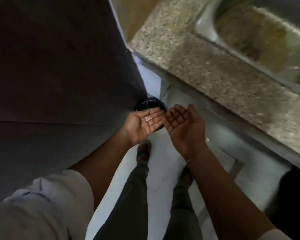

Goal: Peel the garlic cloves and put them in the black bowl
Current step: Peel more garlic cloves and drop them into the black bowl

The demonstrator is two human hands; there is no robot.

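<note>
Head view, looking straight down; frame blurred at the edges.

Left hand (142,122): palm up, fingers straight and together, gripping nothing. A pale scrap (148,119), thin and papery like garlic skin, lies loose at the base of the fingers.

Right hand (184,125): palm up, fingers loosely spread and slightly cupped, nothing in it. Its fingertips are just beside those of the left hand; cannot tell if they touch. Thin thread (197,153) round the right wrist.

Containers:
- Dark round container (149,105) on the floor directly under the left hand's fingers, in the corner where the dark panel (59,66) meets the cabinet base. Only part of the rim shows, the rest is covered by the hand. Contents not readable. Cannot tell whether this is the task's bowl or a bin.
- Steel sink (206,26), upper right, set into the speckled stone countertop (206,66). Yellowish and brownish shapes in the basin, too blurred to identify.

The scrap on the left palm is the only garlic material I can make out.

Other: person standing on a white floor (163,153), dark trousers (128,196), left foot (144,151) forward below the left hand, right foot (187,175) partly behind the right forearm. Light rolled sleeve (47,201) on the left arm, lower left.
</note>
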